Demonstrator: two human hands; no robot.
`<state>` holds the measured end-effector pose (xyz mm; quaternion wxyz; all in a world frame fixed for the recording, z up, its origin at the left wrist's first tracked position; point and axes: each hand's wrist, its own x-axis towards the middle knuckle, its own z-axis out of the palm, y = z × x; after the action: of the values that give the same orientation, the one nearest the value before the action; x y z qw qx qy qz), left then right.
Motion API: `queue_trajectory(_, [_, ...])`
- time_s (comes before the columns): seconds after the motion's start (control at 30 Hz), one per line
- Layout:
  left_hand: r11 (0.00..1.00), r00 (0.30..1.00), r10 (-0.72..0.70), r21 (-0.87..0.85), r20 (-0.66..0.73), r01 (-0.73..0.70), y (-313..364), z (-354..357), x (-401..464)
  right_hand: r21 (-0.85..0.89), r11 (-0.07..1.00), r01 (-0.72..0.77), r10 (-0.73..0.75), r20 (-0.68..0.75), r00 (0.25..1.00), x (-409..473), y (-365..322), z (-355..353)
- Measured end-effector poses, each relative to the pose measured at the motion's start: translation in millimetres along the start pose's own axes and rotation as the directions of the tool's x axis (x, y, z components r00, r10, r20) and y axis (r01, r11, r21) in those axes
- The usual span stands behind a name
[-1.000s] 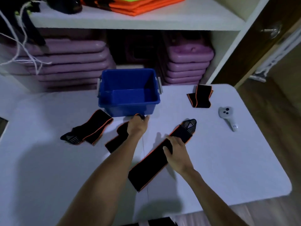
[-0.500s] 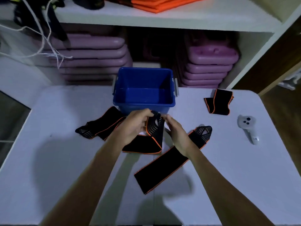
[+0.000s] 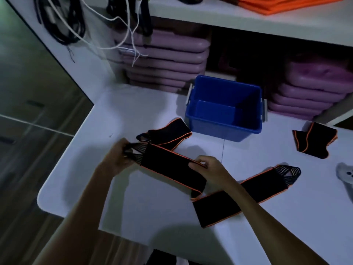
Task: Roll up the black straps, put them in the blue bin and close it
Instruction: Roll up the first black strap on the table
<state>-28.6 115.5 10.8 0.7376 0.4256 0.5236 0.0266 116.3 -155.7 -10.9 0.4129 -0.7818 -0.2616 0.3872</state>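
Hands first: our left hand pinches the stripy end of one black strap, and our right hand grips its middle, just above the white desk. It looks soft, light and floppy, so we should roll from an end. Behind it, the blue bin sits open below a shelf.

A white controller lies at the tabletop's right edge, purple cases stack beneath the shelf behind, orange mats sit on it, and cords dangle at left.
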Motion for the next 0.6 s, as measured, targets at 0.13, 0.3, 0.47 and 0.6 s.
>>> queue_trajectory(0.13, [0.979, 0.961, -0.001, 0.195, -0.278, 0.058, -39, -28, 23, -0.483, 0.875, -0.028, -0.072, -0.186, 0.98, -1, 0, 11])
queue_trajectory(0.3, [0.801, 0.865, 0.351, 0.593, -0.357, -0.081, -46, -24, 31, -0.548, 0.836, -0.011, -0.098, -0.169, 0.981, 4, 17, 23])
queue_trajectory(0.47, [0.661, 0.762, 0.589, 0.702, -0.267, -0.265, -27, -12, 48, -0.493, 0.867, 0.075, -0.167, -0.146, 0.975, 5, 39, 32])
queue_trajectory(0.6, [0.632, 0.871, 0.471, 0.741, -0.137, -0.225, -5, 19, 71, -0.379, 0.923, 0.06, -0.141, -0.189, 0.972, 5, 42, 24])
